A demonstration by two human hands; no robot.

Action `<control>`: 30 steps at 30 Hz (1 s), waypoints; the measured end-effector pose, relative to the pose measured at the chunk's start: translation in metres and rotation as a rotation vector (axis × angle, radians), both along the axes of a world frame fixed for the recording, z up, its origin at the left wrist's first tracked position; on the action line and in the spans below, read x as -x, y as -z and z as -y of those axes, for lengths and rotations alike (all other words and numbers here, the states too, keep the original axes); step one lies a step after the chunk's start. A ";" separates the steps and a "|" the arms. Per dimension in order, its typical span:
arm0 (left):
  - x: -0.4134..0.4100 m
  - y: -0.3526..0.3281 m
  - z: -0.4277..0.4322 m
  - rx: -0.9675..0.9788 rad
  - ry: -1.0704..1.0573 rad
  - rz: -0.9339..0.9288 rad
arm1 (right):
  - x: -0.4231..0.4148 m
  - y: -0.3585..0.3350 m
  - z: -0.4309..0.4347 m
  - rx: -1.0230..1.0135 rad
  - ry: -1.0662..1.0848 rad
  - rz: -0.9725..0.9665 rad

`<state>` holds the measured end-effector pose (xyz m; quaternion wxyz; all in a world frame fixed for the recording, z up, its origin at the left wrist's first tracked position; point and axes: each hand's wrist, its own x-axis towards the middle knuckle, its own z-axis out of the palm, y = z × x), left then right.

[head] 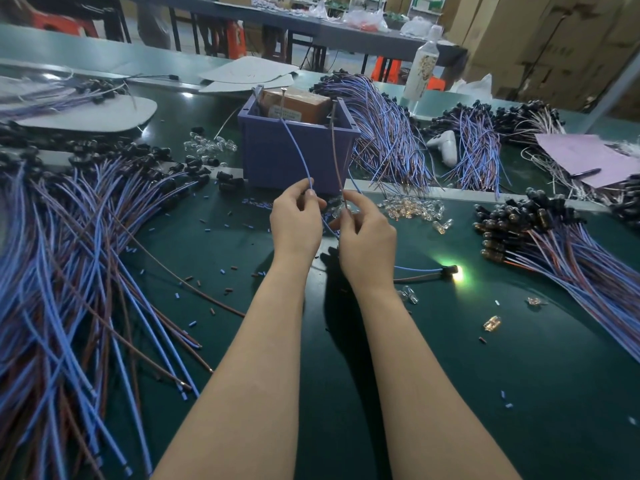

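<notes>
The left hand (296,220) pinches the blue wire (294,147) and the right hand (367,237) pinches the brown wire (335,150). Both wires run up to the purple box (298,161) on the bench (450,375). The lamp (451,270) glows beside the right wrist, so this looks like the testing step. Next, probably, lift both wires off the box and set the piece aside.

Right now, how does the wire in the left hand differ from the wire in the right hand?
Colour: the left hand pinches a blue wire, the right hand a brown wire. Shape: the blue wire bows in a curve; the brown wire runs almost straight. Reach: the blue wire meets the purple box near its middle, the brown wire at its right corner. Both are thin, held at the fingertips, and rise to that box.
</notes>
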<state>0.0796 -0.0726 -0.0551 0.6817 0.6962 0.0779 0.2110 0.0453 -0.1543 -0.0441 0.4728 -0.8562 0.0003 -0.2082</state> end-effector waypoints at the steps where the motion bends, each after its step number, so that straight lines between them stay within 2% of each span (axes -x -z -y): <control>1: 0.000 0.000 0.000 -0.002 0.001 0.001 | 0.000 0.000 0.000 0.000 -0.001 0.004; 15: 0.009 -0.010 0.001 0.051 0.060 -0.018 | 0.002 -0.003 -0.001 0.001 -0.027 0.010; 18: 0.013 -0.024 0.004 -0.027 0.133 -0.040 | 0.006 -0.008 0.000 -0.002 -0.079 0.032; 22: 0.021 -0.065 0.013 -0.172 0.126 0.122 | 0.011 -0.025 0.013 0.068 -0.086 0.107; 25: 0.033 -0.106 0.034 -0.289 0.199 0.318 | 0.013 -0.047 0.037 0.162 0.036 0.173; 28: 0.049 -0.129 0.068 -0.346 0.250 0.441 | 0.021 -0.071 0.067 0.043 0.121 0.278; 30: 0.052 -0.124 0.091 -0.370 0.163 0.365 | 0.026 -0.079 0.093 -0.094 0.244 0.356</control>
